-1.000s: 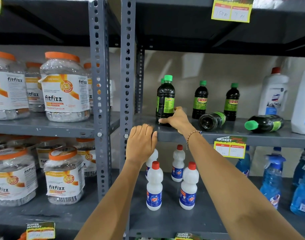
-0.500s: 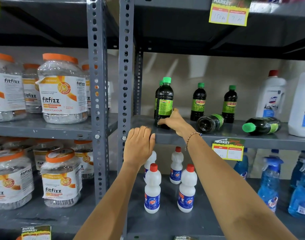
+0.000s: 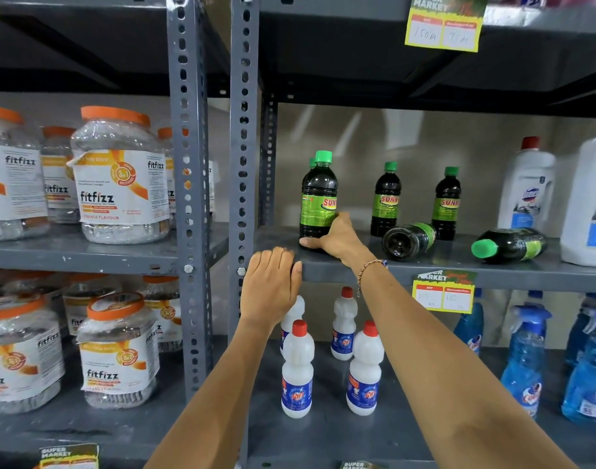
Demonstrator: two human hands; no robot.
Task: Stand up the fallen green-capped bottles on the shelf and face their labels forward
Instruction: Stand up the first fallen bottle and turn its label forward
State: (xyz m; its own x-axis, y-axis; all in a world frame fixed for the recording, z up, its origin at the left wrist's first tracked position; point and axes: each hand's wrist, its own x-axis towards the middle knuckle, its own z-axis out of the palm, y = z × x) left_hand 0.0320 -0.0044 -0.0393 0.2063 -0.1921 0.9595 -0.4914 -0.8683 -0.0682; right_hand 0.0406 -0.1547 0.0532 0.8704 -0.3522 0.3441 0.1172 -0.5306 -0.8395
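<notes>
The shelf [image 3: 425,270] carries everything that matters here: dark bottles with green caps, some upright, two lying down. White jugs [image 3: 526,194] stand at its right end.

The right hand [image 3: 337,236] is wrapped around the base of the front bottle [image 3: 318,198], which stands upright near the shelf's front edge; its label shows "SUNN" turned partly rightward, not yet square to the front. Another green cap peeks out just behind it. The left hand [image 3: 271,282] rests on the shelf lip, fingers curled over the edge, holding nothing.

Two bottles [image 3: 386,198] [image 3: 447,203] stand further back, labels roughly forward. Just right of the right hand, one fallen bottle [image 3: 408,240] lies with its base toward the camera, touching or nearly touching the rear upright one. A second fallen bottle [image 3: 509,245] lies well to the right, cap pointing left, near the jugs.

Risks, as I judge them: the low hold gives little control of a tall bottle, so a quick twist could tip it off the edge. The wrist, swinging right, could nudge the near fallen bottle and roll it into the uprights.
</notes>
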